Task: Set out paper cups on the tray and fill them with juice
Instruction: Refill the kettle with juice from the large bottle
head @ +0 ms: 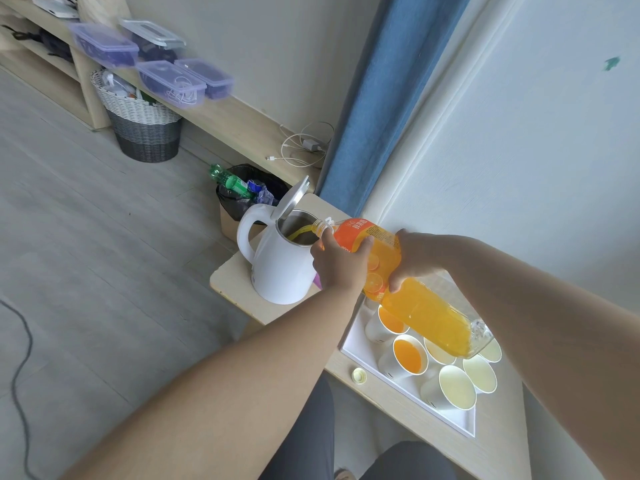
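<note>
Both my hands hold a large orange juice bottle (420,306), tipped with its mouth over a white kettle (277,268) whose lid stands open. A yellow stream runs from the bottle into the kettle. My left hand (337,261) grips the bottle's neck end and my right hand (417,259) grips its labelled middle. Below the bottle a white tray (446,415) carries several paper cups. Two cups (408,356) hold orange juice; the cups (456,386) nearer the front look empty. The bottle hides part of some cups.
A yellow bottle cap (359,375) lies on the light wooden table (235,282) left of the tray. A black bin (249,195) with bottles stands behind the kettle, a woven basket (143,123) farther off. A blue curtain (374,88) hangs at the wall.
</note>
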Action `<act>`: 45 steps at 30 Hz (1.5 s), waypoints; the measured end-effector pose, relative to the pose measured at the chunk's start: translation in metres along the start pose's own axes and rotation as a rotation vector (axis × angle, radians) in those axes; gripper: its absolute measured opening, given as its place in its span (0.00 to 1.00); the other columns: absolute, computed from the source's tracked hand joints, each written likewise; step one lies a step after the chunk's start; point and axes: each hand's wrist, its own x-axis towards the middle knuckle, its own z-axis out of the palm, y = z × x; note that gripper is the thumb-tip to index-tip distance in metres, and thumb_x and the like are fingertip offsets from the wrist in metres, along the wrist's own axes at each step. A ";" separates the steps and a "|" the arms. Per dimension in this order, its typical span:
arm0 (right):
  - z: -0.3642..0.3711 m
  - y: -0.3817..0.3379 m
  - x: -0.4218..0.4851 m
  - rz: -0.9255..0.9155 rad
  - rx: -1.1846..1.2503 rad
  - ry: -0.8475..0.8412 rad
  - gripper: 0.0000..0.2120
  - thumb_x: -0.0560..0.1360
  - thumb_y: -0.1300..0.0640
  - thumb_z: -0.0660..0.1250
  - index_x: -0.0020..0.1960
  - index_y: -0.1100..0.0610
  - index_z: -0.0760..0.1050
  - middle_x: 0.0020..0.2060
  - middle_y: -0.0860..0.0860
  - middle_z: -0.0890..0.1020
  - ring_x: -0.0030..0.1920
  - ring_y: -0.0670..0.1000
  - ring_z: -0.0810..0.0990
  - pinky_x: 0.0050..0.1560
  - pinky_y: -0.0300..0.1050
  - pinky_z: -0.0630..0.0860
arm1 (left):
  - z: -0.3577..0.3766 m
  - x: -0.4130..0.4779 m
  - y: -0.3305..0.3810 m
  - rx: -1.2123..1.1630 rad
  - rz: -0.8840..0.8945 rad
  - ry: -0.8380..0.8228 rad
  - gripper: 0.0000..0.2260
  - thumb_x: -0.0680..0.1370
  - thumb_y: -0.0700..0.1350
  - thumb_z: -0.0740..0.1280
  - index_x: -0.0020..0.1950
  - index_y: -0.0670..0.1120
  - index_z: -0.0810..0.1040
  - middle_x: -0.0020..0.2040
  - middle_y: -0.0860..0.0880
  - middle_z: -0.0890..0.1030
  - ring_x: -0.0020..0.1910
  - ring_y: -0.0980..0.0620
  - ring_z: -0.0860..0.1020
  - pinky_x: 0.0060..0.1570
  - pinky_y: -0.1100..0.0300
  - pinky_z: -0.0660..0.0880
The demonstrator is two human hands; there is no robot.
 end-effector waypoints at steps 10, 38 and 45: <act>0.002 0.000 0.000 -0.013 0.029 0.011 0.46 0.58 0.43 0.80 0.69 0.54 0.61 0.55 0.51 0.75 0.55 0.54 0.77 0.56 0.49 0.79 | -0.003 -0.002 0.002 0.015 0.012 0.005 0.35 0.75 0.59 0.67 0.76 0.49 0.55 0.73 0.43 0.61 0.69 0.42 0.67 0.62 0.48 0.72; 0.069 0.002 -0.030 -0.430 1.044 0.207 0.47 0.53 0.54 0.82 0.67 0.46 0.64 0.59 0.49 0.79 0.59 0.51 0.79 0.58 0.54 0.77 | -0.069 -0.004 0.002 -0.169 0.223 -0.592 0.30 0.66 0.41 0.76 0.64 0.52 0.67 0.56 0.52 0.79 0.55 0.56 0.79 0.48 0.62 0.76; 0.102 -0.016 -0.025 -0.509 1.211 0.069 0.47 0.57 0.57 0.82 0.71 0.56 0.63 0.62 0.54 0.78 0.61 0.52 0.78 0.61 0.53 0.77 | -0.077 -0.007 -0.006 -0.060 0.282 -0.578 0.37 0.60 0.44 0.78 0.67 0.49 0.67 0.57 0.50 0.80 0.54 0.56 0.81 0.46 0.63 0.78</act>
